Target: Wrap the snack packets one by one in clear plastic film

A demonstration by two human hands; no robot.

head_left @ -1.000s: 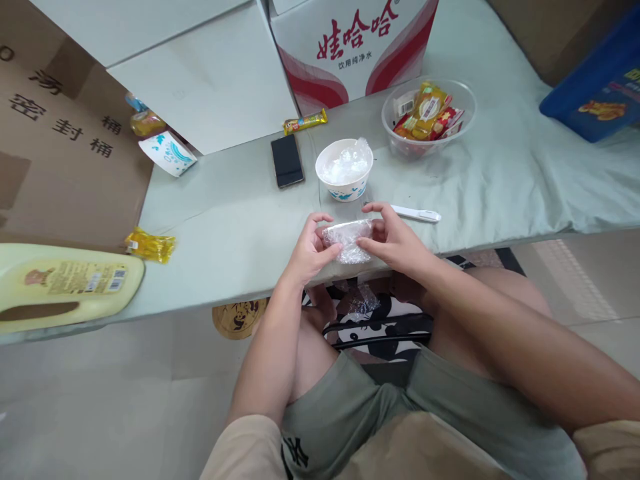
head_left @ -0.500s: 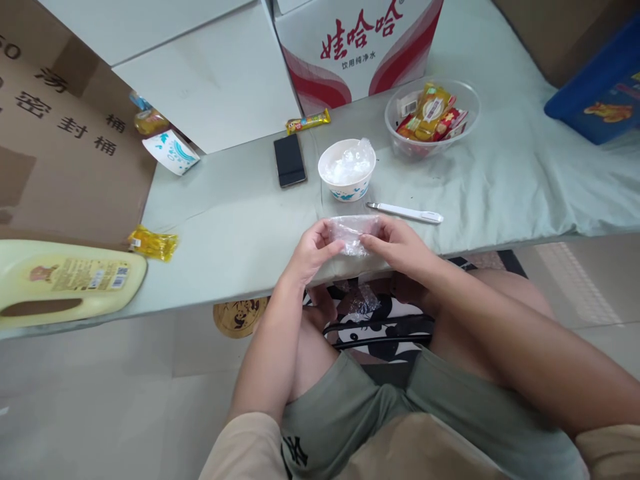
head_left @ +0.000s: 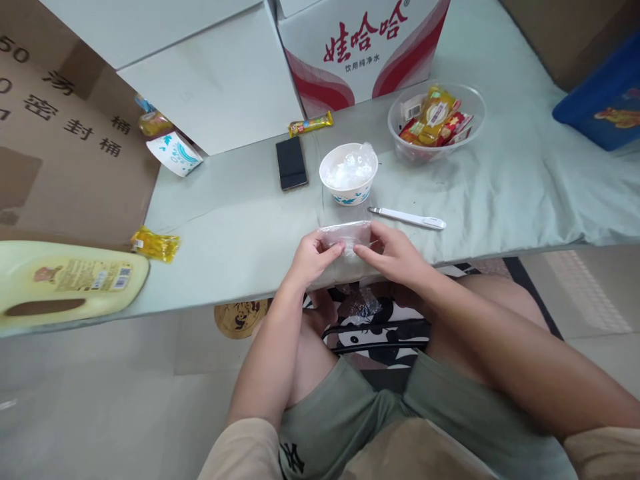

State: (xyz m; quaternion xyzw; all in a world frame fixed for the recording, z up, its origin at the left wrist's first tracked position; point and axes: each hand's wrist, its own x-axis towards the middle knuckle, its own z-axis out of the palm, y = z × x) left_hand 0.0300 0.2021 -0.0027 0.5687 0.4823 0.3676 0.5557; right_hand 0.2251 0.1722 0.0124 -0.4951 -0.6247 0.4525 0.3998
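Note:
A piece of clear plastic film [head_left: 345, 233] is stretched between my two hands near the table's front edge. My left hand [head_left: 314, 257] pinches its left side between thumb and fingers. On the other side, my right hand [head_left: 393, 253] grips the film the same way, thumb toward the middle. Just beyond stands a white paper bowl [head_left: 352, 197] with blue print, and crumpled clear plastic [head_left: 349, 168] fills it. To the right of the bowl lies a white utility knife [head_left: 407, 218], touched by neither hand.
Behind the bowl are a dark phone [head_left: 291, 163], a yellow snack stick [head_left: 311, 124] and a clear plastic bowl [head_left: 400, 143] of wrapped snacks. A yellow wrapper [head_left: 156, 245] and a pale yellow jug [head_left: 75, 280] lie left. Boxes, including a white-and-red carton [head_left: 365, 60], line the back.
The film between my hands is pulled flatter and straighter along its top edge. My thumbs have come a little closer together. The whole view has shifted slightly.

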